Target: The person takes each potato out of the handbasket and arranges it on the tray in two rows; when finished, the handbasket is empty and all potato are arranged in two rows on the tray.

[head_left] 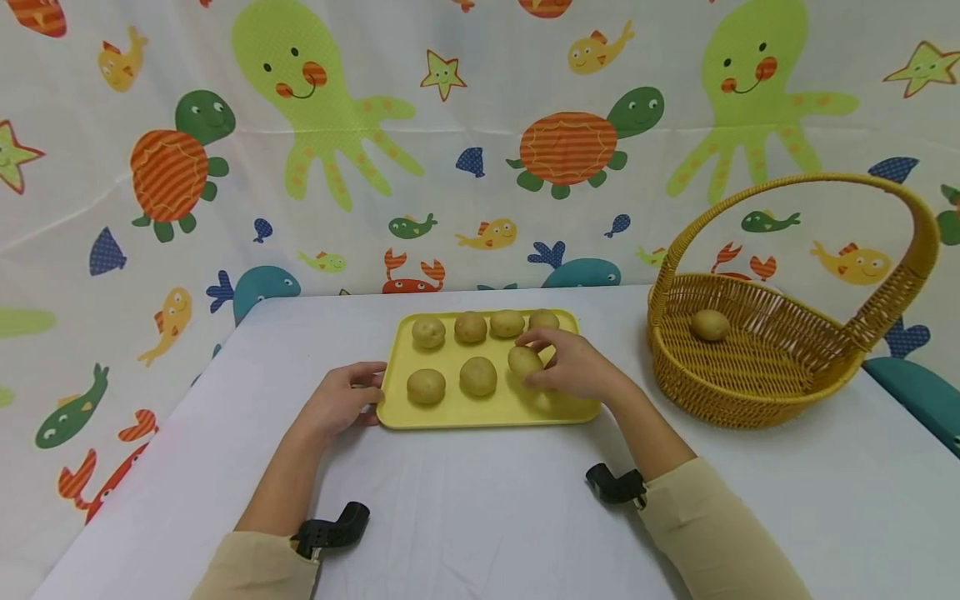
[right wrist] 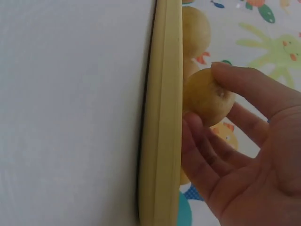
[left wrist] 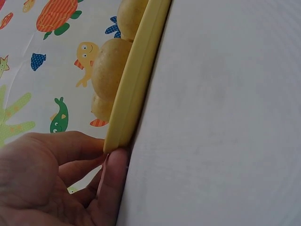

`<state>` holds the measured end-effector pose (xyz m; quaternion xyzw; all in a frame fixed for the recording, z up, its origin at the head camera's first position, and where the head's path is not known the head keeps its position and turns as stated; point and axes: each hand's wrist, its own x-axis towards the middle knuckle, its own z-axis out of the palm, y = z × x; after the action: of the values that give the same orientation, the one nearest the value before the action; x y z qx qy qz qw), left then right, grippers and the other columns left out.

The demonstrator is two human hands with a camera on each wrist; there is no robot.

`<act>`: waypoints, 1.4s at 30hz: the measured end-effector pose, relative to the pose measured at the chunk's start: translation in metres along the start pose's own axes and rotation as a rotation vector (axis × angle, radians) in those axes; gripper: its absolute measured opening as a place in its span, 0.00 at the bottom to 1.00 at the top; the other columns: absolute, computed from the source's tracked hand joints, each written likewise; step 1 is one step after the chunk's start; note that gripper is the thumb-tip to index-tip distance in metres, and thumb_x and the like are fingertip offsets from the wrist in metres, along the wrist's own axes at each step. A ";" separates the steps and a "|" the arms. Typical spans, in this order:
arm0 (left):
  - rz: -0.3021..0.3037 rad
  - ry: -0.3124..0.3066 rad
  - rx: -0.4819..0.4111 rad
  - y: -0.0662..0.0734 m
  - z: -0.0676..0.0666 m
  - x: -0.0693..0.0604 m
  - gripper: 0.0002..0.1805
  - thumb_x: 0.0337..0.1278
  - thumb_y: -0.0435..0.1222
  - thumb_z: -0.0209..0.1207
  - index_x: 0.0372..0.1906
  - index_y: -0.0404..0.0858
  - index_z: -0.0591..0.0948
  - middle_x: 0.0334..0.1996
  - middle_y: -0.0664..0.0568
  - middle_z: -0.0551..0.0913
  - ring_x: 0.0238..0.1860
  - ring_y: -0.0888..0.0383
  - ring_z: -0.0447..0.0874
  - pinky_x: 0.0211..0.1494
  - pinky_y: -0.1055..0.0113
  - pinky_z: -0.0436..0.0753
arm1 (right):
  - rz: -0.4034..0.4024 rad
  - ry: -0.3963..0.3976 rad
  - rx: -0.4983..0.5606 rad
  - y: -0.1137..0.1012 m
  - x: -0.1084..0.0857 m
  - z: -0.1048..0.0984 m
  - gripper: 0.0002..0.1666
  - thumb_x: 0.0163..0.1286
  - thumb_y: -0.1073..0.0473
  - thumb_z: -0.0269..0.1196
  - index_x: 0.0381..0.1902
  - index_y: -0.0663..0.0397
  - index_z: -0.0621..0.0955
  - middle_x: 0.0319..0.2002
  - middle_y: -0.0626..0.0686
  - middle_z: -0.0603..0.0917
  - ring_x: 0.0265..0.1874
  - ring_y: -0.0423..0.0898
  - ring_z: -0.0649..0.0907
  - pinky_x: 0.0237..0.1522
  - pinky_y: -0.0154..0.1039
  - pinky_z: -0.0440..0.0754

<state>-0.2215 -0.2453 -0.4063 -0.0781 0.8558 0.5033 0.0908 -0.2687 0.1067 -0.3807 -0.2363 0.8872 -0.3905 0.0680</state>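
A yellow tray (head_left: 487, 422) lies on the white table with several potatoes on it, a back row along the far rim and a front row nearer. My left hand (head_left: 339, 402) pinches the tray's left edge; the left wrist view shows fingers (left wrist: 80, 145) and thumb at its corner. Over the right part of the tray my right hand (head_left: 573, 364) grips a potato (right wrist: 207, 98) between thumb and fingers, the rightmost of the front row. A front potato (head_left: 477, 377) sits in the middle, and another potato (head_left: 426, 387) at front left. The back right potato (head_left: 543, 319) is partly hidden by my hand.
A wicker basket (head_left: 750, 408) with a tall arched handle stands right of the tray, with one potato (head_left: 709, 325) inside. Behind the table hangs a curtain (head_left: 465, 108) printed with sea animals. Both wrists carry black devices (head_left: 333, 529).
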 end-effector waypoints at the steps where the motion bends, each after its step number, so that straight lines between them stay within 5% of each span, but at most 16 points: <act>1: 0.000 0.000 -0.001 0.000 0.000 0.001 0.31 0.68 0.31 0.56 0.76 0.36 0.69 0.61 0.38 0.74 0.47 0.51 0.81 0.41 0.68 0.89 | -0.002 0.000 0.000 0.000 0.000 0.001 0.32 0.59 0.58 0.73 0.63 0.49 0.80 0.58 0.59 0.82 0.38 0.49 0.83 0.44 0.40 0.80; 13: 0.000 0.006 0.004 0.000 0.001 0.001 0.31 0.68 0.31 0.56 0.76 0.37 0.70 0.62 0.39 0.74 0.48 0.50 0.81 0.41 0.68 0.89 | -0.010 -0.025 -0.103 0.000 0.002 0.011 0.31 0.59 0.57 0.73 0.61 0.50 0.80 0.56 0.57 0.83 0.50 0.51 0.81 0.51 0.45 0.80; 42: -0.004 0.005 0.001 -0.001 -0.001 0.002 0.31 0.67 0.31 0.56 0.75 0.37 0.70 0.61 0.39 0.74 0.46 0.51 0.81 0.41 0.68 0.89 | -0.022 -0.042 -0.122 -0.007 -0.004 0.009 0.31 0.64 0.53 0.73 0.66 0.44 0.80 0.63 0.59 0.78 0.40 0.47 0.83 0.47 0.42 0.82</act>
<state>-0.2234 -0.2469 -0.4070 -0.0810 0.8562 0.5022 0.0897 -0.2601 0.0985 -0.3822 -0.2580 0.9050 -0.3314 0.0678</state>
